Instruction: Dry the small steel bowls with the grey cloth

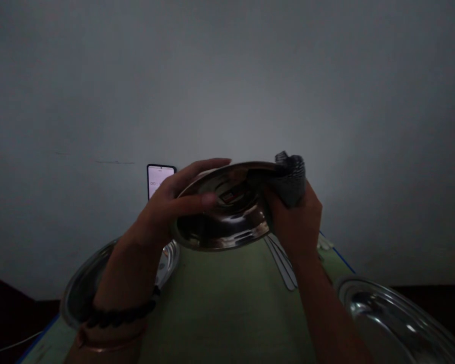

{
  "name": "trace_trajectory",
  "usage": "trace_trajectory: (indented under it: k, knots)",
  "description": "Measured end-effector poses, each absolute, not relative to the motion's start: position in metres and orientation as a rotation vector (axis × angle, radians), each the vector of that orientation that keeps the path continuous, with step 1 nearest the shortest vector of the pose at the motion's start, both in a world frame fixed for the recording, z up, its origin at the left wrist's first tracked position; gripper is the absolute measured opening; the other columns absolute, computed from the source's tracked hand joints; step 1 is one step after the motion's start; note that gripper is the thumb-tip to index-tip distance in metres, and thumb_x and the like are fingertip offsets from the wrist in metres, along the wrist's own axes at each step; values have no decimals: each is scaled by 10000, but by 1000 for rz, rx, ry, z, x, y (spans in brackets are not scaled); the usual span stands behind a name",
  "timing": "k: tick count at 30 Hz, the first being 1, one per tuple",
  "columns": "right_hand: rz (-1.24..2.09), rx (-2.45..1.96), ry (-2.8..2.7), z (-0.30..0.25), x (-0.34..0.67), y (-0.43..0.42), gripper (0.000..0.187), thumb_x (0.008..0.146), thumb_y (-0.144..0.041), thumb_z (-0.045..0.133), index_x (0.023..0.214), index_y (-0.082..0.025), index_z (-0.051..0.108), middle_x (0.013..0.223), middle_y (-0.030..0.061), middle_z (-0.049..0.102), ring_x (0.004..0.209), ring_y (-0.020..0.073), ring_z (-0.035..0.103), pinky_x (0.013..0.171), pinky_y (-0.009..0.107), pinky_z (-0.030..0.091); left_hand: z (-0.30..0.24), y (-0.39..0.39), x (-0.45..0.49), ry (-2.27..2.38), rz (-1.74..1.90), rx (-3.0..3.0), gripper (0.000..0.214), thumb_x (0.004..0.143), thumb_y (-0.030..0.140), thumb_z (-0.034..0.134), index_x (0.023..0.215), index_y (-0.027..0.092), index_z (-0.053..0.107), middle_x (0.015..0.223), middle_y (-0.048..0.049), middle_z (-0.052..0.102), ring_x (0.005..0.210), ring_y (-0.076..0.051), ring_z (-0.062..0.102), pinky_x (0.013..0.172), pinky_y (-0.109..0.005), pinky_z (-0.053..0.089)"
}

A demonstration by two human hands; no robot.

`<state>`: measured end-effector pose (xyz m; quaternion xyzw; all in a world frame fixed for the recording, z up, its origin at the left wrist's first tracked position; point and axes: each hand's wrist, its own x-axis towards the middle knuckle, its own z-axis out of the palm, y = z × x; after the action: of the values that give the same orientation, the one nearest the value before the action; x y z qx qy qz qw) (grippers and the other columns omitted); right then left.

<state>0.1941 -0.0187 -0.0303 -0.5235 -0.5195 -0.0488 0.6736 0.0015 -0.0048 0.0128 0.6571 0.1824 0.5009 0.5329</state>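
Observation:
A shiny steel plate [235, 222] is held up tilted above the table, its round face with a small dark label turned toward me. My left hand [182, 194] grips its left edge, thumb across the near face and fingers behind. At the right rim, my right hand [298, 217] is closed around a bunched dark grey patterned cloth [291, 179], which is pressed over the plate's edge. Part of the right hand's fingers is hidden behind the cloth and plate.
A phone [160, 179] with a lit screen stands by the wall. Steel basins stand at the left [81, 283] and right [398, 313], and another steel dish [169, 263] is beside my left forearm. Flat metal strips [282, 265] lie on the green table [223, 303].

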Motion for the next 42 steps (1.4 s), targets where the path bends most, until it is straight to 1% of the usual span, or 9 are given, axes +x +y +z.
trace_trajectory:
  k: [6,12,18,24,27,30,33,36,42]
  knots:
    - [305,-1003,-947,-47,170,-5,424,791,-422,632,1128,-169,589,1123,105,677,1025,222,625,913,375,480,6,-7,31,279,1736,1252,283,745,279,674,1024,258,717,945,8,766,1157,-289,620,939,-412,539]
    - [954,-771,-759,-63,151,7,530,697,-327,700,1189,-202,550,1214,81,669,1086,218,640,984,394,479,-8,11,42,394,1723,1155,252,721,248,658,966,257,718,942,16,764,1127,-275,636,962,-412,531]
    - [739,-973,-926,-59,173,8,418,687,-294,669,1085,-189,595,1068,80,694,963,239,635,885,417,488,1,12,13,422,1594,1297,418,730,227,613,1139,284,675,1036,-8,749,1152,-303,621,955,-441,533]
    - [178,-1215,-1206,-45,194,-1,240,706,-258,636,937,-192,619,889,59,672,814,220,573,749,366,452,-13,25,-9,737,1161,1424,459,580,346,793,1011,201,733,821,-91,757,946,-379,695,803,-458,585]
    - [16,-1324,-1177,-41,198,-6,172,709,-297,665,841,-206,602,780,36,647,720,205,540,658,330,418,-20,29,-8,747,1053,1379,530,591,520,765,994,176,740,700,-121,734,794,-395,712,670,-488,595]
    - [-57,-1344,-1083,-44,199,-4,236,715,-406,693,796,-206,599,735,32,638,684,200,533,629,318,407,-20,27,-1,592,1096,1395,539,651,518,745,1082,195,716,768,-112,750,855,-376,715,734,-477,595]
    - [24,-1250,-963,-56,197,7,313,730,-463,672,868,-189,613,809,57,672,750,214,582,681,332,452,-19,23,14,458,1213,1407,480,737,451,714,1157,221,679,954,-97,760,1041,-340,676,882,-442,560]
    - [281,-1125,-802,-74,181,19,406,738,-465,646,1008,-165,602,967,91,694,884,231,639,795,366,495,-24,22,34,448,1368,1288,421,785,461,662,1124,212,679,1030,-86,750,1107,-320,648,910,-430,548]
    - [791,-945,-762,-98,145,28,510,766,-434,595,1209,-197,510,1178,99,672,1032,204,655,863,373,524,-37,27,55,452,1667,1128,473,742,302,697,1202,256,596,1192,-15,697,1208,-272,590,990,-375,500]
